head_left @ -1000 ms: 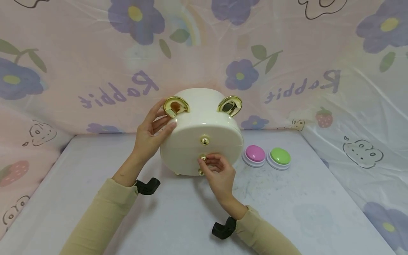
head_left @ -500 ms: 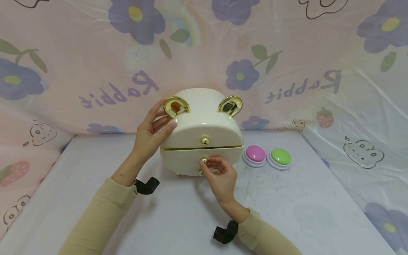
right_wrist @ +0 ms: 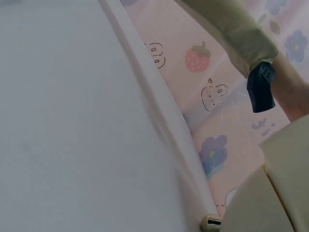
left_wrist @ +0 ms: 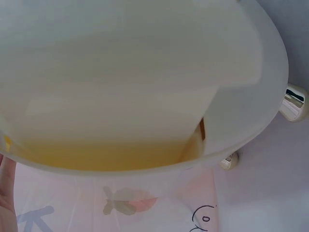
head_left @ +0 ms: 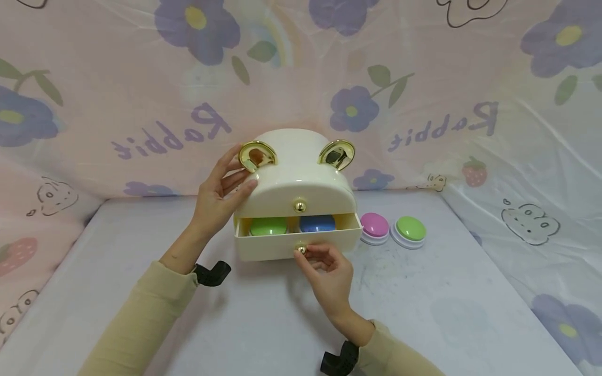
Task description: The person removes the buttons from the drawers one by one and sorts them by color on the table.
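A white storage box point(head_left: 301, 162) with gold bear ears stands on the table. Its lower drawer point(head_left: 270, 248) is pulled partway out, with a green round button point(head_left: 268, 226) at left and a blue one point(head_left: 317, 223) at right. My right hand point(head_left: 329, 274) pinches the drawer's gold knob point(head_left: 301, 249) between thumb and fingers. My left hand point(head_left: 213, 201) grips the box's upper left side, thumb on the front edge and fingers behind the ear. In the left wrist view the box's underside point(left_wrist: 111, 101) fills most of the frame. Pinching fingertips are out of the right wrist view.
A pink round button point(head_left: 374, 225) and a green round button point(head_left: 411, 228) with white bases sit on the table right of the box. The upper drawer's gold knob point(head_left: 300, 207) sits above the opening. Patterned cloth point(head_left: 291, 94) hangs behind the white tabletop point(head_left: 423, 313).
The lower drawer, fully closed a second ago, has slid out toward me, exposing the green and blue buttons. My right hand moved back with the knob. The left hand stayed on the box.
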